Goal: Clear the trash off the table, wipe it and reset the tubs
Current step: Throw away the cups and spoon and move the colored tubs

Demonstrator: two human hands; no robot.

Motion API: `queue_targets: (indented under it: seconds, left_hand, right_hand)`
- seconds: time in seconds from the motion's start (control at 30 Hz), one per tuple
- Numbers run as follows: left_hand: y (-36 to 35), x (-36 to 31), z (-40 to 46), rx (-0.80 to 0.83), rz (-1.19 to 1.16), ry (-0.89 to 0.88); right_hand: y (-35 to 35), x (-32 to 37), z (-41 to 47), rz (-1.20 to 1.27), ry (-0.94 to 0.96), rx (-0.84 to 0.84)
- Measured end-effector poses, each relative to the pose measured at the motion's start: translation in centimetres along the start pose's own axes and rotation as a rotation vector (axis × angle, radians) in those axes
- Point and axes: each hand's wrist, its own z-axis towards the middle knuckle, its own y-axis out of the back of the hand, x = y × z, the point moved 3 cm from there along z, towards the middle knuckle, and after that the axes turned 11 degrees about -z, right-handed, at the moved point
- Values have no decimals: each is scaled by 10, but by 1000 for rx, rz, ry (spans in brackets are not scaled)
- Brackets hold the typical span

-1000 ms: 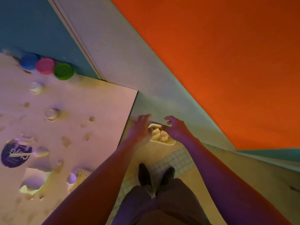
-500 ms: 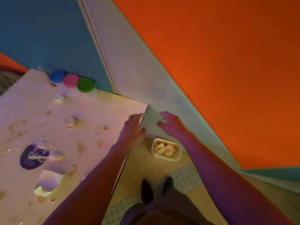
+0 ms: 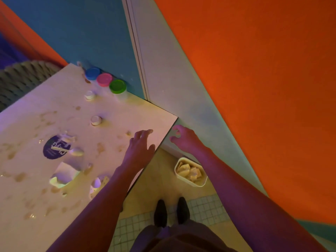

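Fingers point(image 3: 143, 132) of the left hand point(image 3: 139, 149) spread straight and relaxed, holding nothing, above the table point(image 3: 54, 206) close to its right edge. Fingers point(image 3: 177, 132) of the right hand point(image 3: 185, 138) loosely curled in the air just past that edge, empty too, with the thumb below them. Under the right forearm, on the floor beside the wall, one pale rectangular trash bin point(image 3: 203, 180) with crumpled paper inside. Two dark shoes point(image 3: 161, 211) on the tiled floor below. On the table, three tubs in a row against the blue wall: blue lid point(image 3: 92, 73), pink lid point(image 3: 104, 79), green lid point(image 3: 117, 86), touching or nearly so. Two small white cups point(image 3: 96, 120) in front of them, well apart from each other. Farther left, one dark round lid point(image 3: 54, 147) with pale script lettering, too blurred to read, and one white spoon point(image 3: 72, 151) lying across it. Nearer the body, one tipped white carton point(image 3: 62, 176) and one patterned paper cup point(image 3: 97, 186) partly behind the left forearm. Brown smears and spots scattered over most of the tabletop, too many to count.
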Motion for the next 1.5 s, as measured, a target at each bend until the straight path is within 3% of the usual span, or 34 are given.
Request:
queue_targets:
  seconds: [0.27, 0.67, 0.87, 1.13, 1.5]
  left_hand:
    - [-10, 19, -37, -86, -13, 146]
    - [20, 90, -114, -317, 81, 501]
    - [35, 140, -132, -231, 70, 622]
    - [41, 178, -118, -97, 185, 612]
    - [59, 205, -95, -18, 134, 486]
  right_hand:
    - [-16, -4, 8, -38, 74, 93]
    - [-83, 58, 9, -150, 296, 327]
    - [-130, 106, 9, -226, 352, 415]
    - [-172, 152, 22, -281, 364, 442]
    - [-209, 188, 39, -308, 321, 424]
